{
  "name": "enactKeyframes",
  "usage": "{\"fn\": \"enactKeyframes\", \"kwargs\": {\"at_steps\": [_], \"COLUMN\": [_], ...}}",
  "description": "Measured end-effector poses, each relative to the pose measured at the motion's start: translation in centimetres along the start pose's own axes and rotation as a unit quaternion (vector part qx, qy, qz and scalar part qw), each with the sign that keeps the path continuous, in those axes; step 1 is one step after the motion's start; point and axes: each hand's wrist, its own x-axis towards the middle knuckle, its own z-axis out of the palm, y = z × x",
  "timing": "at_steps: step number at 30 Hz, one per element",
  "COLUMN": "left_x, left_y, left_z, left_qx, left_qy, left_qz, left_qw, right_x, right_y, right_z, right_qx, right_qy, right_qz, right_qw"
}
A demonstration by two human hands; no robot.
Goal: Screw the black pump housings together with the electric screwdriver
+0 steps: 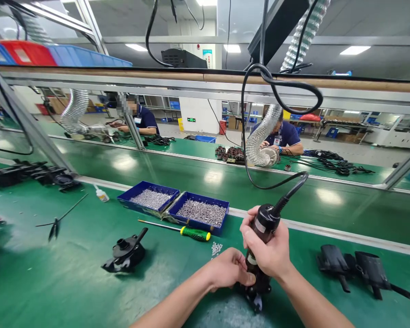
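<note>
My right hand is wrapped round a corded black electric screwdriver, held nearly upright with its tip down. Under it is a black plastic part on the green bench. My left hand is closed at this part, its thumb by the driver's lower end; the fingertips and the driver's tip are partly hidden. A small pile of washers or nuts lies just beyond my left hand. Farther back is a hand screwdriver with a green and yellow handle. Another black plastic part rests to the left.
Two blue bins hold small metal pieces. Two black housings lie at the right. A white bottle and more black parts are at left. The driver's cable hangs overhead. Two people sit opposite.
</note>
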Motion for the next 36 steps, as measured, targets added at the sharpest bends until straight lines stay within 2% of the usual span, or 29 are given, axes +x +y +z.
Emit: {"fn": "enactKeyframes", "kwargs": {"at_steps": [2, 4, 6, 8, 9, 10, 12, 15, 17, 20, 23, 27, 30, 32, 34, 36], "left_x": [0.3, 0.5, 0.3, -0.2, -0.5, -0.9, -1.5, -1.9, -1.7, -1.2, -0.4, 0.2, 0.1, 0.0, 0.2, 0.5], "left_y": [-0.2, -0.3, -0.2, 0.0, 0.0, 0.0, -0.1, -0.7, -1.1, -1.8, -2.3, -2.6, -2.4, -2.2, -1.9, -1.6], "left_z": [0.0, -0.6, -1.8, -3.3, -4.0, -4.5, -4.9, -4.2, -3.5, -2.9, -2.8, -2.5, -1.5, -0.6, 0.2, 0.8], "left_qx": [-0.027, -0.026, 0.038, 0.167, 0.236, 0.298, 0.390, 0.460, 0.479, 0.462, 0.418, 0.410, 0.388, 0.318, 0.209, 0.088], "left_qy": [-0.023, -0.004, 0.093, 0.215, 0.255, 0.272, 0.259, 0.246, 0.248, 0.250, 0.258, 0.268, 0.274, 0.259, 0.221, 0.168], "left_qz": [0.024, 0.066, 0.124, 0.171, 0.177, 0.168, 0.112, 0.038, 0.033, 0.049, 0.070, 0.086, 0.102, 0.125, 0.129, 0.082], "left_qw": [0.999, 0.997, 0.987, 0.947, 0.921, 0.900, 0.877, 0.852, 0.841, 0.850, 0.868, 0.867, 0.874, 0.903, 0.944, 0.978], "right_x": [0.2, 0.3, 0.3, 0.3, 0.2, 0.2, 0.1, -0.4, -0.8, -1.4, -1.4, -0.6, 0.3, 0.7, 1.0, 1.1], "right_y": [-0.4, -0.7, -0.8, -1.1, -1.4, -1.7, -2.5, -3.7, -3.9, -2.9, -0.8, 1.3, 0.9, 0.0, -0.7, -1.2], "right_z": [-0.1, -0.4, -0.8, -1.1, -1.2, -1.4, -1.6, -1.7, -1.4, -0.3, 0.8, 0.6, -0.6, -1.3, -1.9, -2.2], "right_qx": [-0.011, -0.045, -0.100, -0.157, -0.179, -0.193, -0.185, -0.096, -0.019, 0.061, 0.011, -0.119, -0.126, -0.087, -0.052, -0.041], "right_qy": [-0.015, -0.007, 0.016, 0.028, 0.030, 0.031, 0.047, 0.087, 0.072, -0.027, -0.077, -0.023, 0.058, 0.103, 0.117, 0.103], "right_qz": [0.005, 0.001, 0.012, 0.038, 0.045, 0.044, 0.023, -0.016, -0.019, 0.009, -0.001, -0.075, -0.115, -0.109, -0.081, -0.059], "right_qw": [1.000, 0.999, 0.995, 0.986, 0.982, 0.980, 0.981, 0.991, 0.997, 0.998, 0.997, 0.990, 0.984, 0.985, 0.989, 0.992]}}
